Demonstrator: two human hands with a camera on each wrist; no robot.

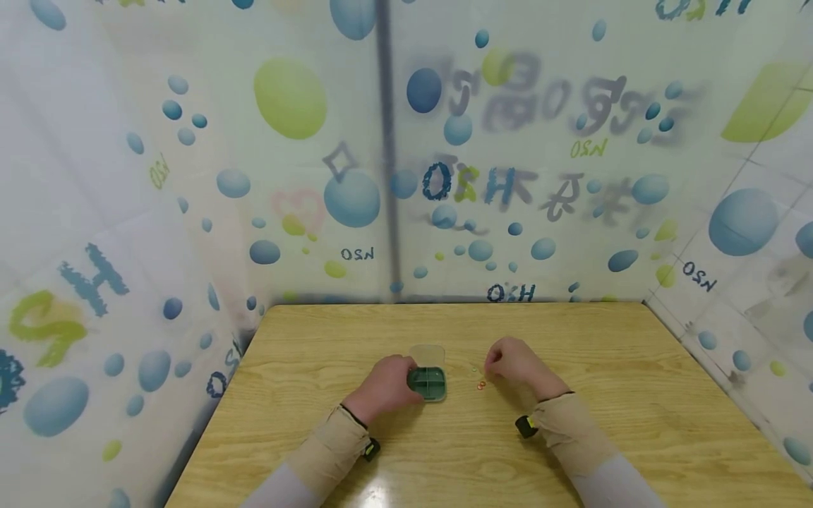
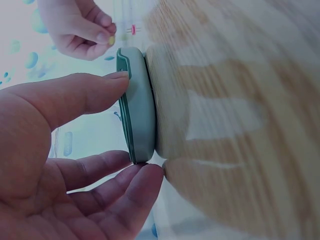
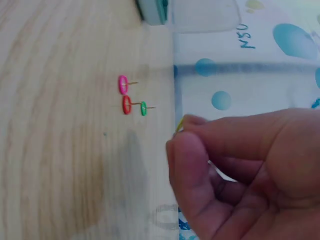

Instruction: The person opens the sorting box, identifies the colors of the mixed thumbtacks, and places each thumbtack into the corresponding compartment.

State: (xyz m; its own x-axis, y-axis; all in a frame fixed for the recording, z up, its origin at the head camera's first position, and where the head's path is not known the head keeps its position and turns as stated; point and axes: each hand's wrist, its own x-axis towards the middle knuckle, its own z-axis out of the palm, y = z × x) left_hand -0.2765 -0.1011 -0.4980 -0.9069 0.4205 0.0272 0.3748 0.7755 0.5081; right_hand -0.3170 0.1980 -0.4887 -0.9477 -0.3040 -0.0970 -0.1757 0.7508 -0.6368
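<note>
A small green box [image 1: 436,390] with several compartments stands on the table, its clear lid [image 1: 432,355] swung back on the far side. My left hand [image 1: 389,384] holds the box from the left, thumb on one edge and fingers on the opposite one. In the left wrist view, the box's pale side wall [image 2: 142,107] shows. To the right of the box, my right hand [image 1: 516,363] pinches a yellow thumbtack [image 3: 180,123] between thumb and forefinger, mostly hidden by the fingertips. Below that hand lie a pink thumbtack [image 3: 123,84], a red thumbtack [image 3: 127,105] and a green thumbtack [image 3: 143,108].
The wooden table [image 1: 305,346] spreads out around both hands. A patterned curtain [image 1: 305,176] with blue and green dots hangs behind its far edge and along the sides. Each wrist carries a strapped-on camera.
</note>
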